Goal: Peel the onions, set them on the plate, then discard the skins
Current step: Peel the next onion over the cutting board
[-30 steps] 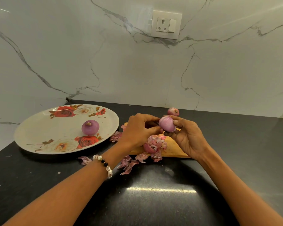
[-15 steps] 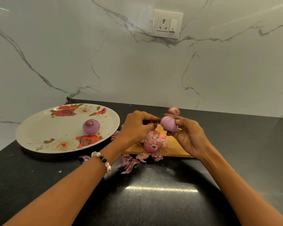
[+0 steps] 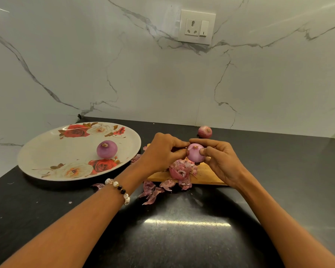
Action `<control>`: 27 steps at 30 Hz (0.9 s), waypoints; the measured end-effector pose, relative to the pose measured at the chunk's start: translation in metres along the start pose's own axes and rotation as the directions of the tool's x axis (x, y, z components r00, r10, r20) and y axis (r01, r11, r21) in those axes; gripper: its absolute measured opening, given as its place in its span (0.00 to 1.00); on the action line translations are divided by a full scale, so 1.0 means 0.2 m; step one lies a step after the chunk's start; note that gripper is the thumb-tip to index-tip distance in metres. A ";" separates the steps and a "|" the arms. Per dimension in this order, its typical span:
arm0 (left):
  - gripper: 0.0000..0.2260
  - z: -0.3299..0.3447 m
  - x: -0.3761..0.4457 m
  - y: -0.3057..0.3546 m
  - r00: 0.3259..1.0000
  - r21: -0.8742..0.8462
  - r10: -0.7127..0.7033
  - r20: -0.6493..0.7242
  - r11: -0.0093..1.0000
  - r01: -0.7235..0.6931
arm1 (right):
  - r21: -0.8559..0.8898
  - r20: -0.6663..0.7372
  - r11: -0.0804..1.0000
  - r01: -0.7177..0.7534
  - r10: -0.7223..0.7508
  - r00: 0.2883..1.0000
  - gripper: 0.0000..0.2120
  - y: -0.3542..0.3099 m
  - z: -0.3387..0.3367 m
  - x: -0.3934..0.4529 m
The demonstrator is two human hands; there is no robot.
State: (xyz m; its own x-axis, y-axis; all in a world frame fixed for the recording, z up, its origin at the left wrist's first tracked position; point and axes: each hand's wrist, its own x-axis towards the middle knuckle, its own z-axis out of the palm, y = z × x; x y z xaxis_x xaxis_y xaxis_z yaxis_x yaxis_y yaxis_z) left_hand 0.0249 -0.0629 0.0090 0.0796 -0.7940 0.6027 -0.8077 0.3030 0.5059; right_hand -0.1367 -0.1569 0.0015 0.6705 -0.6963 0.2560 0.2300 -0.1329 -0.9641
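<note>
My right hand grips the small, round, pale purple onion above the wooden cutting board, fingers curled round it, root end up. My left hand meets it from the left, fingertips pinching at its left flank. The large oval floral plate, already holding one peeled purple onion, lies to the left, nearer my left hand. Loose pink skins lie directly below.

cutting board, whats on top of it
A pile of onion skins lies on the wooden cutting board. Both hands hold an onion above it and cover its far part, so anything there is hidden.
</note>
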 end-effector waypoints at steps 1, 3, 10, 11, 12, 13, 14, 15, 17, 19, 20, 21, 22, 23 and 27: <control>0.11 0.00 0.00 0.00 1.000 0.014 0.013 -0.011 1.000 -0.013 | -0.029 0.008 1.000 0.004 -0.004 1.000 0.17 0.00 0.00 0.00; 0.10 0.01 -0.01 0.00 0.999 0.024 0.032 -0.040 0.999 -0.031 | -0.069 0.017 0.997 0.016 -0.015 1.000 0.16 0.01 -0.01 0.00; 0.10 0.04 0.00 0.01 0.983 0.135 0.114 -0.146 0.986 -0.094 | -0.140 0.026 0.984 0.109 -0.106 0.994 0.16 0.04 -0.01 0.02; 0.10 0.04 0.00 0.01 0.980 0.151 0.123 -0.155 0.984 -0.099 | -0.130 0.027 0.984 0.121 -0.118 0.993 0.16 0.04 -0.01 0.02; 0.09 0.05 0.00 0.01 0.978 0.157 0.129 -0.164 0.982 -0.103 | -0.117 0.027 0.984 0.131 -0.129 0.991 0.16 0.04 -0.02 0.02; 0.09 0.05 0.00 0.02 0.976 0.150 0.124 -0.181 0.984 -0.098 | -0.103 0.028 0.985 0.139 -0.137 0.990 0.15 0.04 -0.02 0.02; 0.08 0.05 0.00 0.02 0.972 0.126 0.099 -0.214 0.989 -0.073 | -0.090 0.032 0.985 0.145 -0.143 0.989 0.15 0.04 -0.02 0.02; 0.07 0.05 0.01 0.03 0.965 0.080 0.045 -0.256 0.996 -0.025 | -0.079 0.042 0.985 0.153 -0.150 0.988 0.15 0.04 -0.02 0.02; 0.07 0.03 0.02 0.04 0.950 -0.029 -0.094 -0.297 0.996 0.090 | -0.051 0.063 0.985 0.167 -0.164 0.984 0.15 0.04 -0.01 0.01; 0.07 0.01 0.02 0.04 0.944 -0.110 -0.185 -0.272 0.981 0.161 | 0.006 0.057 0.987 0.160 -0.160 0.985 0.15 0.05 -0.01 0.02; 0.07 0.00 0.02 0.03 0.942 -0.159 -0.222 -0.250 0.970 0.186 | 0.038 0.043 0.988 0.149 -0.150 0.988 0.14 0.05 -0.01 0.02; 0.07 0.00 0.01 0.03 0.938 -0.214 -0.260 -0.228 0.954 0.212 | 0.065 0.029 0.988 0.139 -0.141 0.990 0.14 0.04 0.00 0.02; 0.08 0.00 0.01 0.02 0.934 -0.271 -0.296 -0.201 0.933 0.237 | 0.083 0.022 0.987 0.134 -0.136 0.990 0.14 0.04 0.00 0.02; 0.08 0.01 0.01 0.02 0.931 -0.321 -0.326 -0.166 0.910 0.262 | 0.095 0.017 0.987 0.132 -0.134 0.991 0.14 0.03 0.00 0.02; 0.08 0.01 0.00 0.03 0.931 -0.471 -0.365 -0.029 0.826 0.309 | 0.144 -0.014 0.981 0.130 -0.129 0.992 0.16 0.02 0.00 0.02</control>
State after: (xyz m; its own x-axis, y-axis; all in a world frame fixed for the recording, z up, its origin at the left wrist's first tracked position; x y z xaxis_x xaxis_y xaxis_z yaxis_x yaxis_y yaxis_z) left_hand 0.0188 -0.0632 0.0107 0.3856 -0.8342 0.3942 -0.3670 0.2533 0.8951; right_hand -0.1332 -0.1596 -0.0007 0.6253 -0.6831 0.3772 0.4143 -0.1190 -0.9023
